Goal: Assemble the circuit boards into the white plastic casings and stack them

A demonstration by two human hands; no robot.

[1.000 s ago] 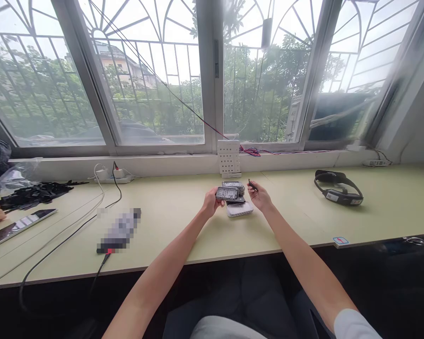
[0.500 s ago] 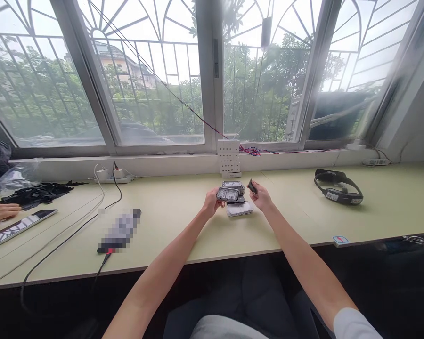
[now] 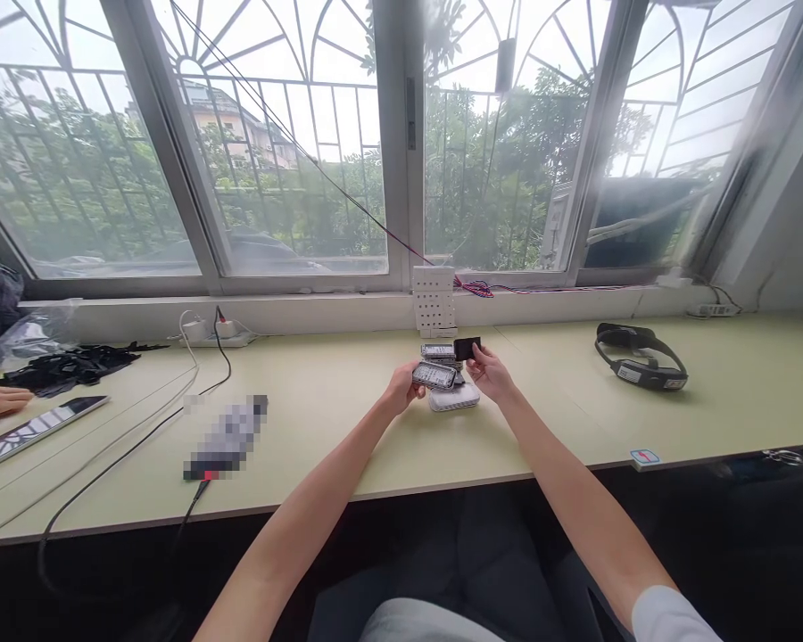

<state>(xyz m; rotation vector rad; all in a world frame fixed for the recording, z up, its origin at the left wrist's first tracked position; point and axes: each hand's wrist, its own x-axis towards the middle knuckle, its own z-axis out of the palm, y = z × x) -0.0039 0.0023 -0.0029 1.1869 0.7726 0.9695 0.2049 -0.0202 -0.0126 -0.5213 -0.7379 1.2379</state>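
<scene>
My left hand [image 3: 403, 386] is closed on the edge of a small grey rectangular casing [image 3: 434, 375], phone-sized, whose upper face shows pale, detailed inner parts. Between thumb and fingers, my right hand [image 3: 488, 373] pinches a flat black rectangular piece [image 3: 467, 349], held up broadside to the right of the casing. Behind, a stack of similar grey casings [image 3: 437, 350] lies on the table, partly covered by the held one. Below sits a white rounded tray-like case [image 3: 453, 398], with something dark partly hidden above it.
On the pale table [image 3: 542, 428], a black headband device [image 3: 642, 357] rests at right and a blurred-out object [image 3: 227, 437] with a cable at left. A white perforated block [image 3: 434, 300] stands by the window. Far left are another person's hand [image 3: 0, 401], a tablet [image 3: 40, 432] and black strips [image 3: 73, 367].
My right hand has turned the black piece so its broad face shows, moving it slightly left towards the stack. The casing in my left hand has tilted and shifted slightly.
</scene>
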